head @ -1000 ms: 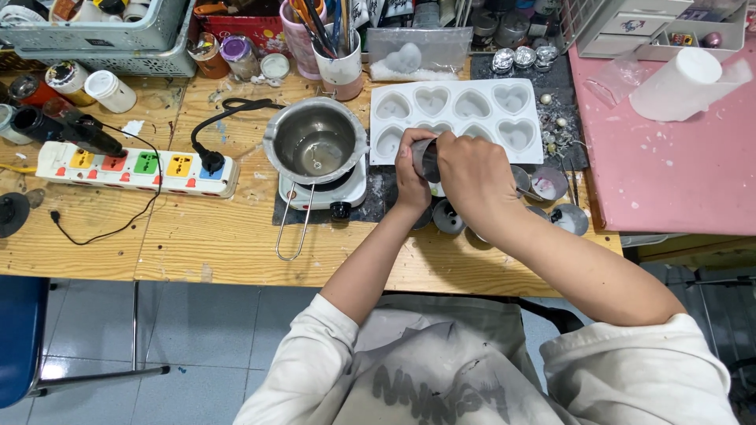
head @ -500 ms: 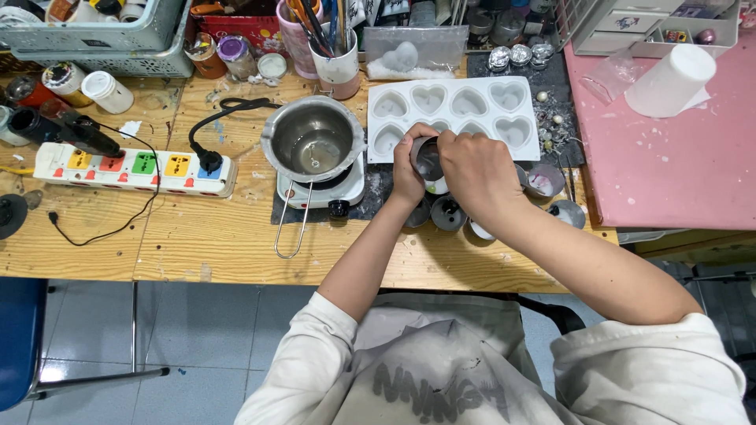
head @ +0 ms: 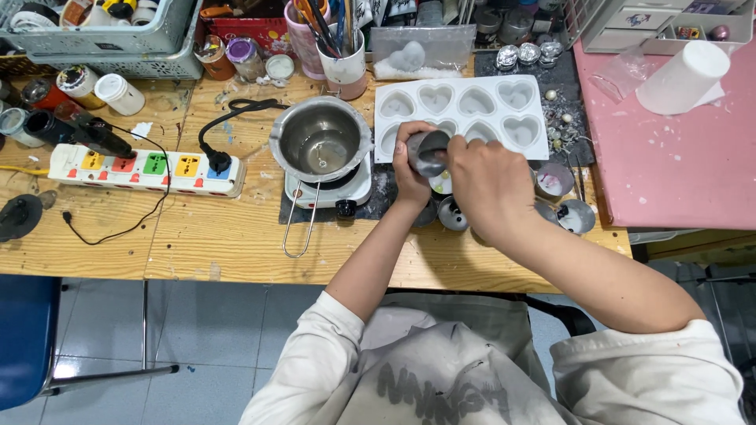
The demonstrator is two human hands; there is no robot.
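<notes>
My left hand [head: 411, 175] and my right hand [head: 490, 186] together hold a small dark round tin cup [head: 429, 152], tipped on its side above the near edge of a white silicone mould [head: 488, 118] with heart-shaped cavities. To the left, a steel pot [head: 320, 145] holding a little clear liquid sits on a small white electric hotplate [head: 358, 189]. Several more small round tins [head: 450, 214] lie on the table under my hands.
A white power strip [head: 142, 169] with coloured switches lies at the left. Cups of brushes [head: 344, 59], jars and a wire basket [head: 102, 35] line the back. A pink surface [head: 685, 149] with a white cup [head: 681, 76] is at the right. A blue chair [head: 24, 338] stands at the lower left.
Both hands have lifted the dark tin slightly up and towards the mould and tilted it more on its side. Nothing else has moved.
</notes>
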